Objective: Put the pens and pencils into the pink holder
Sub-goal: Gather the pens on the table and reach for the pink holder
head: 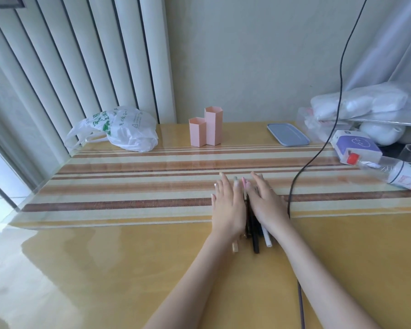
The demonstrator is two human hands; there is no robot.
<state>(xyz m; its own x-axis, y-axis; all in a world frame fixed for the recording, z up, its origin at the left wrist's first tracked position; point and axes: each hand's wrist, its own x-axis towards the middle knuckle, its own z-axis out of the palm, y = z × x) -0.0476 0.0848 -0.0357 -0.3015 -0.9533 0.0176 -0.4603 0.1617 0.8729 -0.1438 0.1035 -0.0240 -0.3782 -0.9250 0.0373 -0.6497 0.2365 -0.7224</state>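
A pink holder made of two hexagonal tubes, one short and one tall, stands upright at the back of the table. A bundle of several pens and pencils lies on the table in the middle. Black, white and wooden ends stick out toward me. My left hand lies flat against the bundle's left side. My right hand lies flat on its right side, fingers stretched out. Most of the bundle is hidden between and under the hands.
A striped runner crosses the yellow table. A white plastic bag sits at the back left, a blue lid at the back right. Boxes, a bottle and bags crowd the right edge. A black cable hangs down beside my right hand.
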